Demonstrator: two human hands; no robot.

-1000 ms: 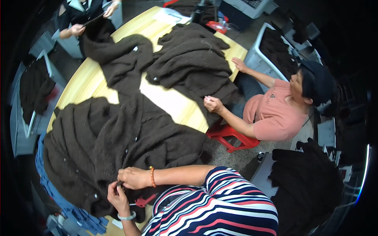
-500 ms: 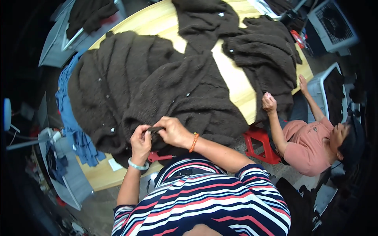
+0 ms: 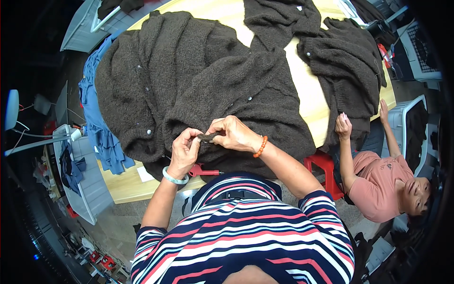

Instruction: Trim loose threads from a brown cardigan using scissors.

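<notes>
A dark brown knitted cardigan (image 3: 189, 75) with small shiny buttons lies spread in loose folds over the wooden table. At its near edge my left hand (image 3: 186, 150) pinches a short piece of the brown knit between thumb and fingers. My right hand (image 3: 236, 135) grips the same piece from the other side, so a small folded strip shows between the two hands. Just below them a red handled tool (image 3: 204, 172) lies partly under the knit; its working end cannot be made out.
Blue cloth (image 3: 97, 128) hangs over the table's left edge, near a white paper slip (image 3: 145, 174). Another brown garment (image 3: 343, 66) lies at the right, where a co-worker (image 3: 383, 184) in pink touches it. A red stool (image 3: 326, 173) and a white bin (image 3: 410, 128) stand there.
The whole view has shifted, so the table and garments sit further right and higher. Both my hands keep hold of the knit edge. The co-worker's head has turned upward.
</notes>
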